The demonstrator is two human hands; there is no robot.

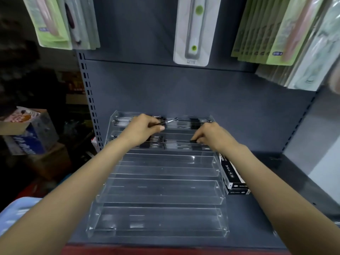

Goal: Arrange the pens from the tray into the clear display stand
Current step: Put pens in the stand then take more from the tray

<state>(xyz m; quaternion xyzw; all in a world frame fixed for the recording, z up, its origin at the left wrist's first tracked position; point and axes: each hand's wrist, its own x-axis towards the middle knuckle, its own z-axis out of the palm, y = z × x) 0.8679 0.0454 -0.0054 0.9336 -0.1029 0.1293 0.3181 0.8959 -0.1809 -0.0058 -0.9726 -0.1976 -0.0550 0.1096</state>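
Just past my left hand [142, 128], on the top tier of the clear display stand [160, 197], I have a pen [166, 122] pinched between thumb and fingers, its tip slanting up over the row already lying there. My right hand [209, 136] sits a tier nearer, fingertips pinching the dark end of a pen in the second row [184, 145]. I judge I'm mid-placement: the held pen is not yet lying flat. Next I would lower it, turn it parallel to its neighbours and let go, while the right fingers nudge the second row straight.

Both far tiers hold pens laid sideways. The three tiers nearer than my wrists look bare. Just beside my right forearm lies a black pen box [233, 176], touching the stand's side; I can't tell what it holds. I see no tray.
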